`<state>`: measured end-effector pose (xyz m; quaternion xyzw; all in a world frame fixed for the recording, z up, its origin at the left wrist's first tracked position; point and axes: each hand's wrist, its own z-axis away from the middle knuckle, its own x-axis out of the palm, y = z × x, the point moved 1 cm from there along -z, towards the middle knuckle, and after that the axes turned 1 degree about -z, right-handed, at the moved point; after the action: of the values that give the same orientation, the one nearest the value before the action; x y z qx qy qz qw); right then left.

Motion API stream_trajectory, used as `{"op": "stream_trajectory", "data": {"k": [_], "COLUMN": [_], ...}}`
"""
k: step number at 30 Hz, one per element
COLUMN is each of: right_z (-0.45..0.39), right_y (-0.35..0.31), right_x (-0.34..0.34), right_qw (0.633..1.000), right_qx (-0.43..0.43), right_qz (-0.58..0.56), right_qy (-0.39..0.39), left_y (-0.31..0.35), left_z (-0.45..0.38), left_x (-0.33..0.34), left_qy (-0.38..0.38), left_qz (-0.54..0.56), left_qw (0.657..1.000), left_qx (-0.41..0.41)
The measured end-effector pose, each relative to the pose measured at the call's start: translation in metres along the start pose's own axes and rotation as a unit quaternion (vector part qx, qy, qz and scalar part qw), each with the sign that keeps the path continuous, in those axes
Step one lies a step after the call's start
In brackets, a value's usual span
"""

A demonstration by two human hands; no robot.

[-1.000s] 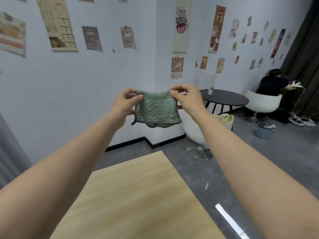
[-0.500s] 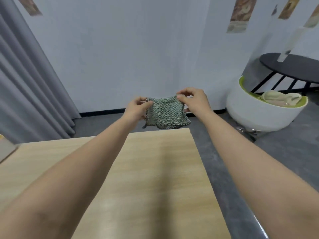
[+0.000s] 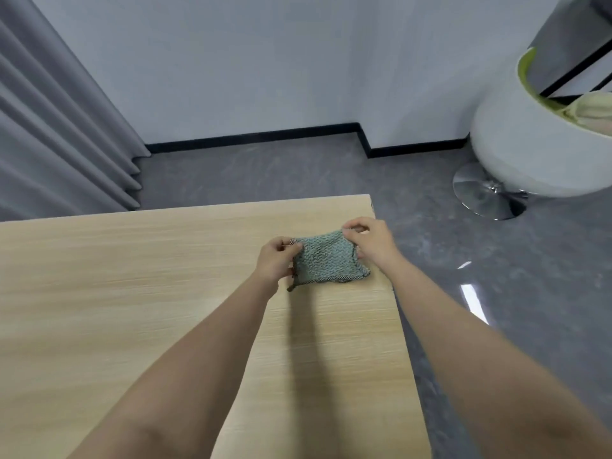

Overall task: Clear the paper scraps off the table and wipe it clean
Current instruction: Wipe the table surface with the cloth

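Green knitted cloth (image 3: 326, 258) held stretched between two grips over the far right corner of the wooden bench (image 3: 132, 293), lower hem seemingly brushing or just above the surface. Left hand (image 3: 276, 263) pinching the upper left corner, right hand (image 3: 372, 241) pinching the upper right edge, both clenched on fabric. Likely light, limp and textured: sags and bunches, no stiffness, little risk of slipping or damage. Best taken by corners for spreading, then flattened under a palm for wiping. No paper scraps visible on the part of the bench in view.
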<state>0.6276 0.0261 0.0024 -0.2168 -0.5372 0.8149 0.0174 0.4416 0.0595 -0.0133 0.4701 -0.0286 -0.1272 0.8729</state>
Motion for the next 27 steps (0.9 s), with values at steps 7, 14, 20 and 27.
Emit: {"op": "stream_trajectory", "data": {"k": [7, 14, 20, 27], "right_z": [-0.012, -0.007, -0.021, -0.022], "right_y": [0.057, 0.077, 0.088, 0.091], "right_x": [0.006, 0.035, 0.048, 0.066], "right_qw": [0.952, 0.819, 0.785, 0.77], "right_qx": [-0.092, -0.269, -0.27, -0.31], "right_qz": [0.29, 0.491, 0.541, 0.54], "right_qy": [0.019, -0.127, -0.133, -0.138], "left_y": [-0.052, -0.105, -0.11, -0.109], "left_z": [-0.006, 0.0, 0.0, -0.001], "left_x": [-0.006, -0.027, -0.024, -0.025], "left_qy": [0.115, 0.098, 0.114, 0.118], "left_qz": [-0.315, -0.571, -0.579, -0.57], "left_qw": [0.928, 0.8, 0.795, 0.8], "left_qx": [0.161, 0.156, 0.145, 0.146]}}
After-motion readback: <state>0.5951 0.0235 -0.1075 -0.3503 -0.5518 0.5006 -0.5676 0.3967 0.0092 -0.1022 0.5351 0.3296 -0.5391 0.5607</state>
